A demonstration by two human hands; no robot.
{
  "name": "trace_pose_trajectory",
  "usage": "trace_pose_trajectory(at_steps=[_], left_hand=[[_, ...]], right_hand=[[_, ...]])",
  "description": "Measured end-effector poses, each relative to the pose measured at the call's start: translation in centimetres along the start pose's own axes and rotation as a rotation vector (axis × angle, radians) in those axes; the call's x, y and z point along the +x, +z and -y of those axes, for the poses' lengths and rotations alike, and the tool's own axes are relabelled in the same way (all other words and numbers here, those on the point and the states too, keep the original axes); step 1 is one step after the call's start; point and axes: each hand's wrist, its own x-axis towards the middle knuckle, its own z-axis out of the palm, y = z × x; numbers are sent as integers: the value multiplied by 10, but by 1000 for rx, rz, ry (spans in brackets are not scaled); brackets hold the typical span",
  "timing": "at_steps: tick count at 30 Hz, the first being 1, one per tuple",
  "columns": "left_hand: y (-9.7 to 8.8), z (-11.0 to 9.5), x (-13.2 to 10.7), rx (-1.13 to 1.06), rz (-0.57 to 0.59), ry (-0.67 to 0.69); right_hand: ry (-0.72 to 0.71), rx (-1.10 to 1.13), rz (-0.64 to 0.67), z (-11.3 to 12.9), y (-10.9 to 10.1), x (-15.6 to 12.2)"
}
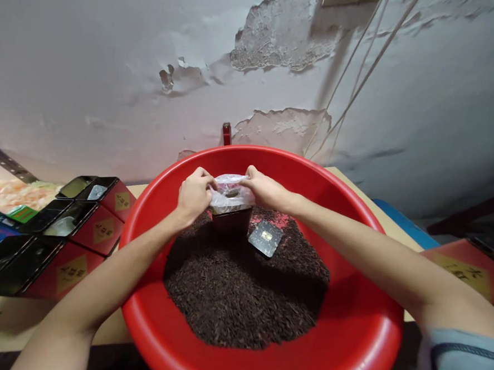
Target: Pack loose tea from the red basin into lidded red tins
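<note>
My left hand (195, 193) and my right hand (266, 187) pinch opposite sides of a clear plastic bag (230, 202) at its mouth. The bag lines a dark tea tin (233, 223), which stands in a large red basin (351, 303). Around the tin lies a heap of dark loose tea leaves (239, 307). A square, dark speckled lid (266, 238) with a small gold label rests on the leaves just right of the tin. What is inside the bag is mostly hidden.
Several red tins with dark openings (72, 269) lie on their sides left of the basin, some with plastic inside. Another red tin (467, 271) lies at the right. Behind the basin rises a peeling wall (123, 77) with hanging cords (362, 80).
</note>
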Motion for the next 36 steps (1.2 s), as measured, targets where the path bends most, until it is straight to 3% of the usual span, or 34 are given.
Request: trace_pose_trajectory(at_steps=[6, 8, 12, 14, 17, 19, 24, 29, 32, 36], left_hand=[[10, 22, 6, 192, 375, -16], [8, 29, 8, 175, 343, 4], [-7, 39, 11, 59, 147, 48], [-10, 38, 10, 34, 174, 63], [-1, 34, 3, 89, 351, 47], [8, 33, -2, 121, 434, 35], [21, 37, -2, 114, 371, -4], [29, 36, 2, -128, 427, -58], [34, 34, 0, -345, 421, -234], [42, 34, -1, -712, 423, -689]], right_hand=[[54, -133, 271, 5, -4, -2], [86, -11, 201, -1, -9, -2], [120, 190, -79, -14, -21, -7], [98, 170, -13, -14, -23, -11], [91, 39, 310, -7, -17, -14], [93, -45, 399, -4, -10, -13], [116, 9, 244, -8, 9, -7], [143, 169, 197, -15, 30, -7], [281, 346, 249, -18, 35, -9], [576, 921, 353, -23, 41, -12]])
